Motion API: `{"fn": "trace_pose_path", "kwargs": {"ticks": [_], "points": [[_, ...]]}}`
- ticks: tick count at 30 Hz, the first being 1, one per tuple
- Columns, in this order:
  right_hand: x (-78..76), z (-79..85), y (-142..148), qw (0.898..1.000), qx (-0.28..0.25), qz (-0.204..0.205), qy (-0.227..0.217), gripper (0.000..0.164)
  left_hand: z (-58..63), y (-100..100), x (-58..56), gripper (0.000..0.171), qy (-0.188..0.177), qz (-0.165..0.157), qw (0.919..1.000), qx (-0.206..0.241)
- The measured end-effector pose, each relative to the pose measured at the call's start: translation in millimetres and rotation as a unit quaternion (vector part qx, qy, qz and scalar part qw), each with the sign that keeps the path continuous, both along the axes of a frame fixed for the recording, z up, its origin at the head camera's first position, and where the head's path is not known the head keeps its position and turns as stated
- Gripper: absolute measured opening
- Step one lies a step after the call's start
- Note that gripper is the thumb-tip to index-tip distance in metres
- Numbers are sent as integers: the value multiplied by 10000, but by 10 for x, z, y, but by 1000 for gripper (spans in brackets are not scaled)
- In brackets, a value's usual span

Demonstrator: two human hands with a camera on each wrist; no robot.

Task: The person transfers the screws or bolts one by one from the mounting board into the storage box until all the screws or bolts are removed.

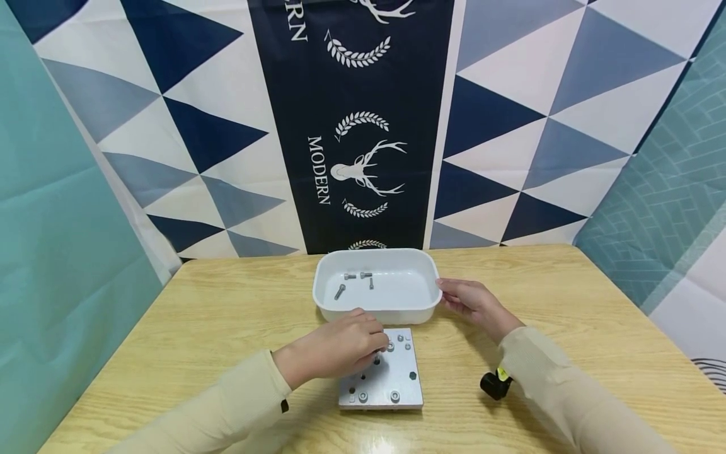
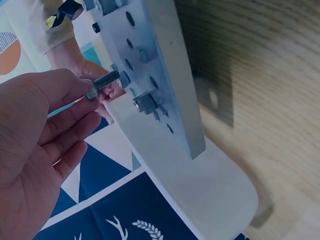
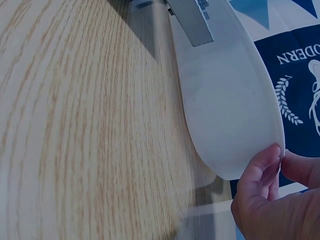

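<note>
Between thumb and forefinger, my left hand [image 1: 343, 345] pinches a threaded bolt [image 2: 106, 79] by its head, its shank pointing at a metal plate [image 1: 394, 366]. In the head view this hand is over the plate's left side, covering part of it. Holes and several socket-head bolts, such as one near the front right corner [image 1: 395, 396], show on the plate. My right hand [image 1: 475, 304] grips the right rim of a white plastic tray [image 1: 405, 316], thumb on one side and fingers on the other, as the right wrist view shows.
Several loose bolts, one of them a longer bolt [image 1: 339, 292], lie in the tray's left half, behind the plate. Under my right forearm a small black object [image 1: 495, 386] shows by the sleeve. A patterned cloth [image 1: 363, 126] hangs behind the wooden table [image 1: 238, 296].
</note>
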State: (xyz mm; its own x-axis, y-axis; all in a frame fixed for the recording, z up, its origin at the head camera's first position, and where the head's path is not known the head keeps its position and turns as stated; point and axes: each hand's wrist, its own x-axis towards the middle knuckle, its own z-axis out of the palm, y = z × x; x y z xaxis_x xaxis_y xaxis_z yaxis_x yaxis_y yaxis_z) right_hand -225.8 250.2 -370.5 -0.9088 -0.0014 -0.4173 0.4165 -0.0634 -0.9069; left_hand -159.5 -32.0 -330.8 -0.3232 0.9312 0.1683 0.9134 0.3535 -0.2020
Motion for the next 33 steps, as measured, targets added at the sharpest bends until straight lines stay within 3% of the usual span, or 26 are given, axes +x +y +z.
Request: {"fn": "trace_pose_path", "kwargs": {"ticks": [16,33], "points": [[16,11,-6,9999,-107,-32,-62,60,190,10,-203,9,-266,175,9990,319],[66,-2,-2,10000,16,24,25,59,367,88,-496,5,-549,602,9967,-39]]}}
